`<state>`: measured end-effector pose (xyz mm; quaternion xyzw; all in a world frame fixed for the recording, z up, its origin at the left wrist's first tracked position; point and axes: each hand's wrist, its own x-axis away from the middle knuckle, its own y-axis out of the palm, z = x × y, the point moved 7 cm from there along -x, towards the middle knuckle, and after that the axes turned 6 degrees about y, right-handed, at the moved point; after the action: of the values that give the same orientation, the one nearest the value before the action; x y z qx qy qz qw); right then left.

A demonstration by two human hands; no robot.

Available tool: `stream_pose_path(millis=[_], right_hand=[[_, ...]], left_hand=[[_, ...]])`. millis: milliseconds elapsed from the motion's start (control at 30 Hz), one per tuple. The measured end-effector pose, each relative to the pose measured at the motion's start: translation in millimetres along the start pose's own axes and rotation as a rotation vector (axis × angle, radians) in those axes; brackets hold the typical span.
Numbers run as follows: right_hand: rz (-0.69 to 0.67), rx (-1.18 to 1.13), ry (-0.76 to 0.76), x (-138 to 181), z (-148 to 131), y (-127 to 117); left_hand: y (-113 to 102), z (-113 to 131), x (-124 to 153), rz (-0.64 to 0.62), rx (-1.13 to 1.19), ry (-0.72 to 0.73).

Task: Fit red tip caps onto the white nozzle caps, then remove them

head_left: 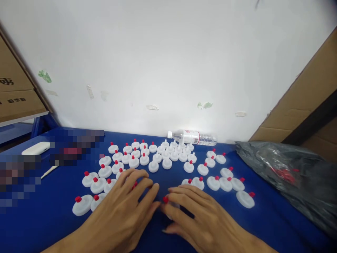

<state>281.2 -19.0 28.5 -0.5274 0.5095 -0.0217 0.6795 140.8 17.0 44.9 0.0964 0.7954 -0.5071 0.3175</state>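
Observation:
My right hand (202, 214) curls its fingers around a white round nozzle cap (172, 209) with a red tip, partly hidden by the fingers. My left hand (129, 207) lies just beside it with bent fingers apart. Between those fingers shows the red tip (134, 185) of another cap, its body mostly covered. Left of my hands sit several white nozzle caps (82, 205) with red tips, and more red-tipped caps (225, 183) lie to the right. Behind them, at the centre, stand several white caps (166, 163) with bare nozzles.
A clear plastic bottle (205, 139) lies against the white wall (168, 63). At right, a grey plastic bag (292, 175) holds red pieces. Blurred-out items and a white device (36, 148) are on the blue table (47, 225) at left. Cardboard boxes (18, 102) stand beyond.

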Motion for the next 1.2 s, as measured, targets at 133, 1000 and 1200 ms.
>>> stream_pose_path(millis=[133,1000,1200], right_hand=[[-0.055,0.136,0.066,4.1,6.3,1.1],[-0.165,0.334,0.49,4.3,107.3,-24.4],[-0.282,0.294,0.509,16.3,119.6,-10.3]], left_hand=[[3.8,-6.4,-2.7,-0.08,-0.084,-0.044],[23.7,-12.1,24.0,-0.339,-0.414,-0.056],[26.0,-10.3,29.8,-0.277,-0.352,-0.059]])
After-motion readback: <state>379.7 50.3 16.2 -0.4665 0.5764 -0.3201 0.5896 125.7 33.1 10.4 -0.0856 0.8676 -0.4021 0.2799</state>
